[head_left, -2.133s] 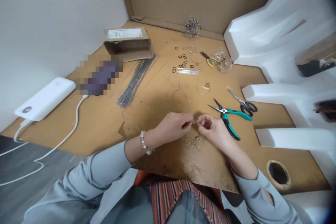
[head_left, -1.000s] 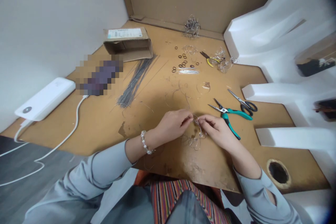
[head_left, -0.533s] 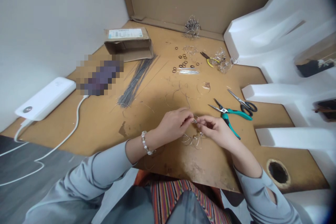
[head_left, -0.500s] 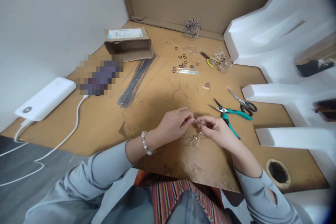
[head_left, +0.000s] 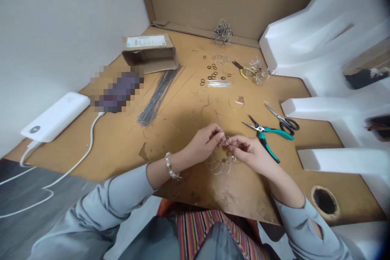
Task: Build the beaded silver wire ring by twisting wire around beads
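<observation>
Between my two hands is a piece of thin silver wire (head_left: 224,143), bent into loops that hang below my fingers. My left hand (head_left: 204,141) pinches the wire from the left, thumb against fingertips. From the right, my right hand (head_left: 248,149) pinches the same wire a short way off. The looped part (head_left: 217,165) spreads over the table under both hands; its exact shape is too fine to make out. Just beyond my right hand lie needle-nose pliers (head_left: 264,131) with green handles, jaws apart. Scissors (head_left: 283,120) with black handles rest beside them.
A bundle of straight grey wires (head_left: 158,97) lies left of centre, before an open cardboard box (head_left: 149,55). Dark rings (head_left: 214,74), short silver wires (head_left: 219,83), yellow-handled pliers (head_left: 242,69) and tangled wire pieces (head_left: 223,32) lie farther back. A white power bank (head_left: 56,115) stands left; white foam (head_left: 319,107) borders the right.
My left hand has shifted slightly, its fingers now tilted more upward on the wire. The wire loops below have turned and spread a little to the left. My right hand has barely moved.
</observation>
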A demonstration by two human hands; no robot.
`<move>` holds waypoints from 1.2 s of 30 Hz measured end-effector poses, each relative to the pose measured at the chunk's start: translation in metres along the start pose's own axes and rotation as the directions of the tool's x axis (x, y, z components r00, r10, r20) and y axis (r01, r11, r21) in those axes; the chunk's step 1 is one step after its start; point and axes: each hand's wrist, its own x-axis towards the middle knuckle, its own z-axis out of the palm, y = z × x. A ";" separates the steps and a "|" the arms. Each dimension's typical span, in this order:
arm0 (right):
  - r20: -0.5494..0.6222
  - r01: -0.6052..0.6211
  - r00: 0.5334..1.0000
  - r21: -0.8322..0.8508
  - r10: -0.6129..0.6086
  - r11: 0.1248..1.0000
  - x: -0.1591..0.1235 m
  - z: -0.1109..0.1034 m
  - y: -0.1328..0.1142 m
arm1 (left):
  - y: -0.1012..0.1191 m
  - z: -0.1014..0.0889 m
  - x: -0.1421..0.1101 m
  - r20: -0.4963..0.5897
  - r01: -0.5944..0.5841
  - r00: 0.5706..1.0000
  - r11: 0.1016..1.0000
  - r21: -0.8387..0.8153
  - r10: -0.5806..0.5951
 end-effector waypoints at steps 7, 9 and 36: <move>-0.007 0.012 1.000 -0.059 -0.012 0.998 0.001 0.007 -0.001 | 0.001 0.001 0.001 -0.020 0.060 0.998 0.993 -0.098 -0.062; -0.026 0.031 0.999 -0.116 -0.035 0.993 -0.003 0.005 0.000 | 0.003 0.000 0.000 -0.031 0.034 0.999 0.997 -0.073 -0.037; -0.229 -0.232 0.963 -0.973 -0.141 -0.004 -0.055 -0.062 0.016 | 0.013 -0.005 -0.011 -0.092 -0.102 0.991 0.994 -0.038 0.099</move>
